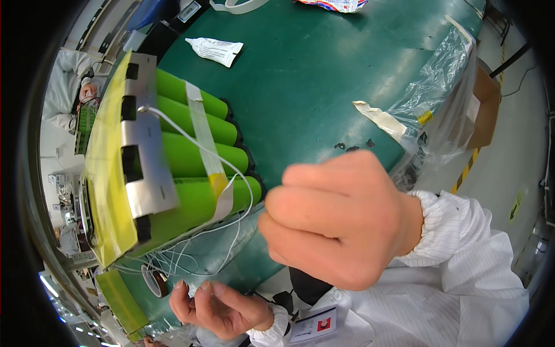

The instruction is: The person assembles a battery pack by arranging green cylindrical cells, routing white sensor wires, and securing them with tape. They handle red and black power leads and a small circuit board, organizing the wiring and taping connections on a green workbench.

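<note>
At ten o'clock from my right hand (332, 222), green battery pack (180, 153), cells' (188, 189) long axis roughly nine to three. Right looks nearer, curled into fist, any hold hidden. My left hand (222, 311), eight o'clock, half-curled, nothing visible held.

Pack (178, 147): bright green cylinders side by side, lying on their sides, black caps (252, 161) at the right end. Left end has a silver strip (149, 165) with black patches, clear yellow sheet (104, 179) outside it. Translucent tape (199, 118) runs across the cylinders, yellow piece (218, 182) near its lower end. White wire (252, 199) leaves the strip, crosses the cylinders, loops below. Loose thin white wires (173, 260) tangled beneath the pack, over the green surface (289, 104).
</note>
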`<state>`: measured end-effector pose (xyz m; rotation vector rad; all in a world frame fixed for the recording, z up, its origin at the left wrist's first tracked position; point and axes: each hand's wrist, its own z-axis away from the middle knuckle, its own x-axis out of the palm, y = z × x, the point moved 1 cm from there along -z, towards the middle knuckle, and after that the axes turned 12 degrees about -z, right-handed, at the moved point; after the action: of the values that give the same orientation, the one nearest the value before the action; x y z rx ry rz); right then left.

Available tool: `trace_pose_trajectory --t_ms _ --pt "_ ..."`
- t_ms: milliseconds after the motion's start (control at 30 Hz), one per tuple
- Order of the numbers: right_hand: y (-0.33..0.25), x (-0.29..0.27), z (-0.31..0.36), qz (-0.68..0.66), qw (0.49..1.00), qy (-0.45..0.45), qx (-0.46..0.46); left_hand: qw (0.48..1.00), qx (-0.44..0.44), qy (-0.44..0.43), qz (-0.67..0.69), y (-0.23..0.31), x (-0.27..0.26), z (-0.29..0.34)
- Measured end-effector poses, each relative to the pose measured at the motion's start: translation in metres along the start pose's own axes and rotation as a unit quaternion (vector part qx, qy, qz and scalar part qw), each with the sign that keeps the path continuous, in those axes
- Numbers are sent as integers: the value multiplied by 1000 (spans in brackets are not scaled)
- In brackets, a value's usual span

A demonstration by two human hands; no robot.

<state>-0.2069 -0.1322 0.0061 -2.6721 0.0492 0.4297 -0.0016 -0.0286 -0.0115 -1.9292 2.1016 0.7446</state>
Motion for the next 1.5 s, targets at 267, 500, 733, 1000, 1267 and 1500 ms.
trace_pose_trajectory --t_ms 267,500,733,1000,1267,1500 --pt "-6 -5 -18 16 995 55 77 999 32 -12 -12 0 -1 -4" --pt "3 0 -21 40 996 10 79 994 -51 8 92 -8 -13 2" --pt "-37 2 -25 -7 995 -61 76 993 -102 -12 56 -31 -53 28" --pt "-107 37 -24 -106 981 -157 38 991 -124 -34 36 -43 -81 34" --pt "-149 66 -27 -219 949 -225 -22 900 -281 -134 305 -31 -81 20" --pt "-173 84 -36 -258 930 -257 -54 939 -279 51 194 -54 -70 5"
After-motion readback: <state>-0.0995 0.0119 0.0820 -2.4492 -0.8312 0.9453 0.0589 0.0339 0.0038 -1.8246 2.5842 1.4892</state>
